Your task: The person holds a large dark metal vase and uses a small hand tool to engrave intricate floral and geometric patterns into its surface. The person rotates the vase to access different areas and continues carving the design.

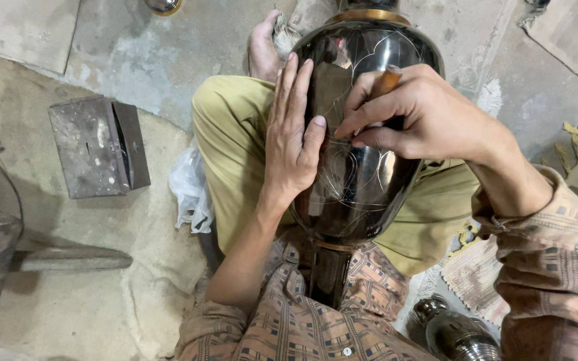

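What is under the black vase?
The black vase lies across the person's lap on olive trousers; a bare foot shows beyond. The lap directly beneath is hidden.

Glaring softly off the glossy black vase (359, 134), throwing faint shadows beside the metal box (98, 147) at left; staying sharp mid-frame, bending slightly toward the edges.

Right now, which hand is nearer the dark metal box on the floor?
Left. The left hand lies flat on the black vase, on the side facing the metal box; the right hand, holding a wooden-handled tool, is farther away.
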